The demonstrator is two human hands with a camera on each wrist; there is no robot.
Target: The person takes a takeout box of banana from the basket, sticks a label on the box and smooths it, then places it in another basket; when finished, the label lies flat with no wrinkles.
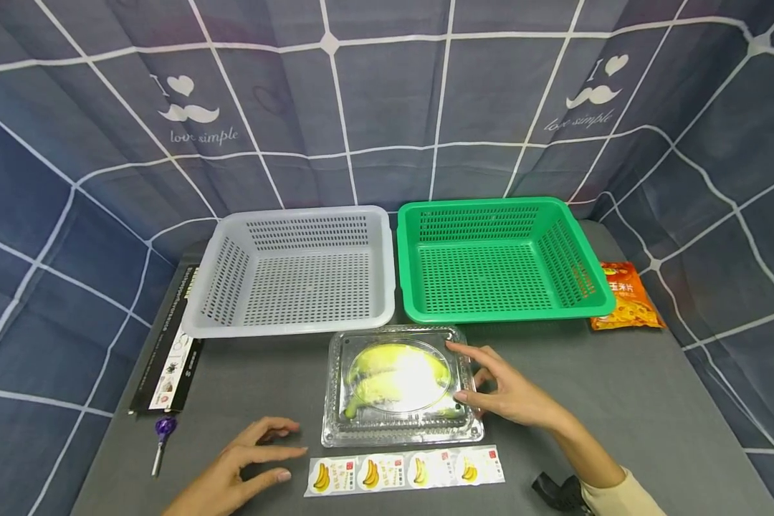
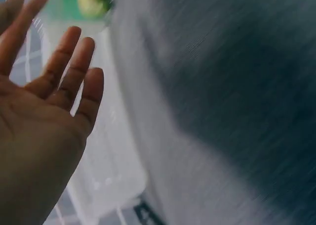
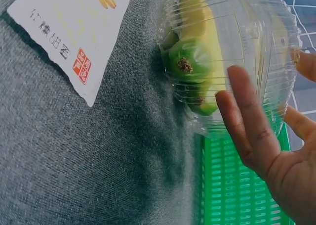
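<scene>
A: Where do we see the clear plastic container (image 1: 403,434)?

B: We have it in the middle of the grey desk (image 1: 264,387), on the near side of the white basket (image 1: 309,290) and the green basket (image 1: 484,283), with bananas (image 1: 370,388) under its see-through top. Glare hides part of the fruit from us.

A: What can we say of the right hand (image 1: 506,387)?

B: We find it at the container's right side, its fingers (image 3: 253,111) spread and fairly straight. The index fingertip touches the top toward the far right corner, and the thumb touches the right side nearer to us. A pale sleeve (image 1: 619,494) shows behind that wrist.

A: And the left hand (image 1: 241,462)?

B: We see it at the near left, fingers apart and pointing right, just beside the left end of a strip of banana labels (image 1: 405,471). That strip lies just on the near side of the container, four labels in a row.

A: What else do we have around?

B: An orange snack bag (image 1: 628,304) lies at the far right, beside the green basket. On the left we see a long black box (image 1: 170,351), with a purple-topped stick (image 1: 165,427) at its near end. Along the far side hangs a grid-patterned cloth (image 1: 393,93).
</scene>
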